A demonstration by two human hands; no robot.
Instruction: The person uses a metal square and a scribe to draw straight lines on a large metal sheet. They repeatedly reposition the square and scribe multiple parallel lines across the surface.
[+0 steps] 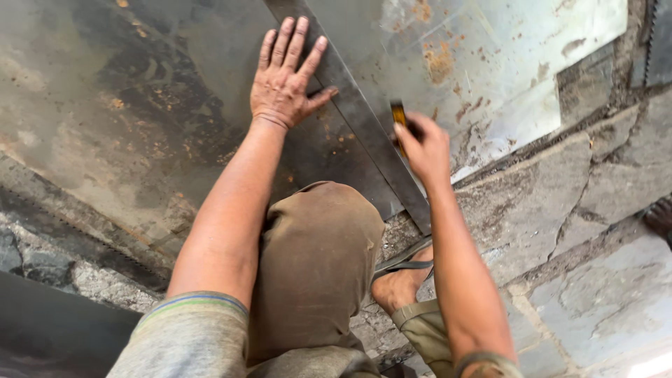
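A long dark metal straightedge [371, 133] lies flat and slantwise across a big rusty steel sheet [126, 105], its near end reaching just past the sheet's edge onto the stone floor [560, 210]. Everything else is easiest placed from that straightedge.

The left hand [285, 77] is open, fingers spread, palm pressed flat on the sheet at the straightedge's left side; the thumb stretches out and touches the bar's edge. The right hand [423, 147] sits on the other side, just at the bar's right edge, closed around a small yellowish tool [399, 115] whose tip pokes up out of the fist. What kind of tool it is I cannot tell; most of it is hidden in the grip.

The sheet runs on to both sides of the straightedge: dull, brown-stained and speckled with rust to the left, brighter and glaring with orange patches to the right.

Below the bar's near end, a bent knee in brown trousers [315, 259] rests over the sheet's edge. Beside it, right under the bar's tip, a foot in a sandal [402, 273] stands on the floor. The floor is grey cracked slabs with rough joints, spreading to the right of the straightedge. At the far right edge lies a dark toothed strip [656, 42], well apart from the bar.
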